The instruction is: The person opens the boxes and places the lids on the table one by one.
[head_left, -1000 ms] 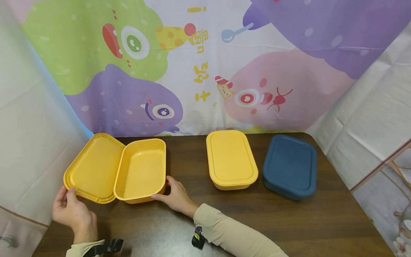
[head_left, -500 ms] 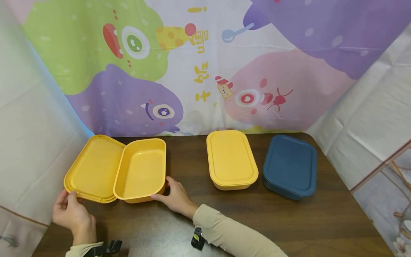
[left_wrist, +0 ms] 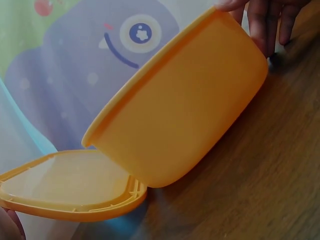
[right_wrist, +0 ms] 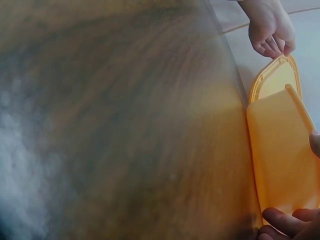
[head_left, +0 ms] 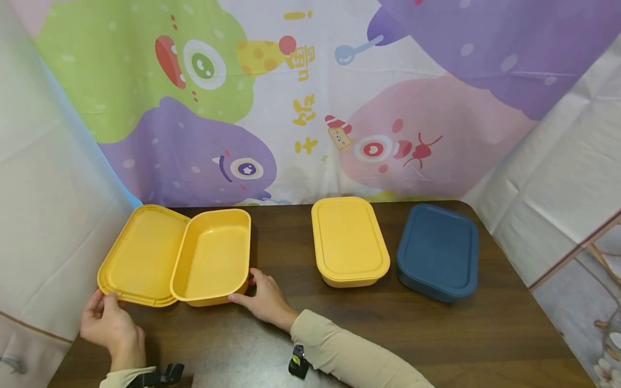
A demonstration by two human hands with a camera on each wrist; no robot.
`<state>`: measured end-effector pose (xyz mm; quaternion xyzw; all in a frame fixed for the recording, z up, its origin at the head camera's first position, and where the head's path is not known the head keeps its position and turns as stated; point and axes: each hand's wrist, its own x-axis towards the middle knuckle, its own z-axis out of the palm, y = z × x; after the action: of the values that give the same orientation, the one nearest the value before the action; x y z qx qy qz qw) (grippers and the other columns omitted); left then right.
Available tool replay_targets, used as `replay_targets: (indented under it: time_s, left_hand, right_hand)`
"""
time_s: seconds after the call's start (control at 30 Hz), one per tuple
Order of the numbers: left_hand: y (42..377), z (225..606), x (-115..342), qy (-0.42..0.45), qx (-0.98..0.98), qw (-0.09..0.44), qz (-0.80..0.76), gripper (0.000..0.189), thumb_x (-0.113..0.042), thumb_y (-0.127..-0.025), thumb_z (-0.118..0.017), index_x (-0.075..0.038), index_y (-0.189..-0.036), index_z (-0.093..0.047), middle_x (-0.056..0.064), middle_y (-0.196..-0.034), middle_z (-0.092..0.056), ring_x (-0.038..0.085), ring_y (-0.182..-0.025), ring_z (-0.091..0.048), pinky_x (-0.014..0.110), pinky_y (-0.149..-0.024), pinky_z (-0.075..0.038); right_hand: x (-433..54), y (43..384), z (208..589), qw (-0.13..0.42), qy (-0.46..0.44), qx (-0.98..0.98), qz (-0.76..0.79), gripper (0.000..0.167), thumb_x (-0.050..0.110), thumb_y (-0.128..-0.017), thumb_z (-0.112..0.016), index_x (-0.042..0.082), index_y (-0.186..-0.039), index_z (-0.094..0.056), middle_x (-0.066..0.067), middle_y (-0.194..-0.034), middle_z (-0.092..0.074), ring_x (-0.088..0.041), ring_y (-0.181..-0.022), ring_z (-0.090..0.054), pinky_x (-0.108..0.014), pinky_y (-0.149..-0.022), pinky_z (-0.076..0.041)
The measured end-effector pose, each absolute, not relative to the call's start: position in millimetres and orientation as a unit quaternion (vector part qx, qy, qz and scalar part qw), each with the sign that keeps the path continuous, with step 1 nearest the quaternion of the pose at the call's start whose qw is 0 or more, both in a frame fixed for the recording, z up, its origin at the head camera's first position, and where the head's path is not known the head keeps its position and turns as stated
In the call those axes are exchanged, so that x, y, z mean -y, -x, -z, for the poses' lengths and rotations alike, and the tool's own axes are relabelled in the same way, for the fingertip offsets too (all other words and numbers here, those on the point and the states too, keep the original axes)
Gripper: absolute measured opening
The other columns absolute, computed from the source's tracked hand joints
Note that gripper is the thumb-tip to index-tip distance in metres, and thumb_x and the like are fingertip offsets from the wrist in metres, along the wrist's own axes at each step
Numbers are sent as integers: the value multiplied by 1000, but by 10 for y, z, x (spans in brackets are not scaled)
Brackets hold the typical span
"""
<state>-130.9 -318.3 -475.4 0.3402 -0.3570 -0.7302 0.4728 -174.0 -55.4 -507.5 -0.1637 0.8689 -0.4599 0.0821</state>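
Note:
At the left of the table, the yellow lunch box base (head_left: 213,256) stands uncovered with nothing inside. Its yellow lid (head_left: 145,253) lies inner side up against the base's left side, ridged rim showing. My left hand (head_left: 112,328) pinches the lid's near left corner between thumb and fingers. At the base's near right corner is my right hand (head_left: 267,299), thumb on the front wall and fingers around the right side. The left wrist view shows the base's outer wall (left_wrist: 185,105) and the lid (left_wrist: 70,182) low beside it.
A closed pale yellow lunch box (head_left: 350,240) stands right of centre, with a closed dark blue lunch box (head_left: 439,250) to its right. Behind the brown wooden table (head_left: 436,345) hangs a cartoon-printed cloth (head_left: 310,172). White cloth (head_left: 43,188) borders the left side.
The lid's outer edge has sunk slightly and shifted a little right, with my left hand still on it. My right hand and the base have barely moved.

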Motion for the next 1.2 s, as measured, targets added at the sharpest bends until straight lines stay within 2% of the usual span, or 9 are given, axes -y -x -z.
replay_targets:
  time_s: [0.4,0.63,1.0,1.2]
  left_hand:
    - [1305,4797,3221,-362,373,465,717,23,10,-84,-58,-10,-92,-68,3,-88,-53,9,-78,-48,14,-62,-43]
    - [1271,4796,3302,-400,407,404,715,31,10,-87,-51,-15,-103,-59,0,-103,-48,5,-90,-46,11,-70,-45]
    - [1245,4827,3371,-409,432,378,710,31,10,-87,-51,-17,-101,-59,-1,-102,-48,4,-89,-45,8,-69,-45]
    - [1221,4828,3425,-426,485,332,688,32,6,-89,-50,-21,-103,-57,-6,-102,-50,1,-87,-47,6,-69,-45]
  right_hand:
    - [550,1742,5086,80,166,-868,461,74,48,-82,-74,5,-137,-50,-6,-114,-64,-18,-104,-55,-28,-84,-46]
    - [552,1748,5087,83,167,-867,462,74,48,-83,-73,4,-137,-49,-8,-116,-64,-19,-106,-55,-29,-86,-47]
    - [560,1747,5083,87,166,-870,456,76,49,-84,-72,6,-141,-45,-7,-122,-62,-21,-111,-55,-33,-91,-47]
    - [562,1738,5084,82,168,-873,449,76,48,-84,-72,6,-141,-45,-7,-124,-62,-21,-113,-55,-35,-94,-47]
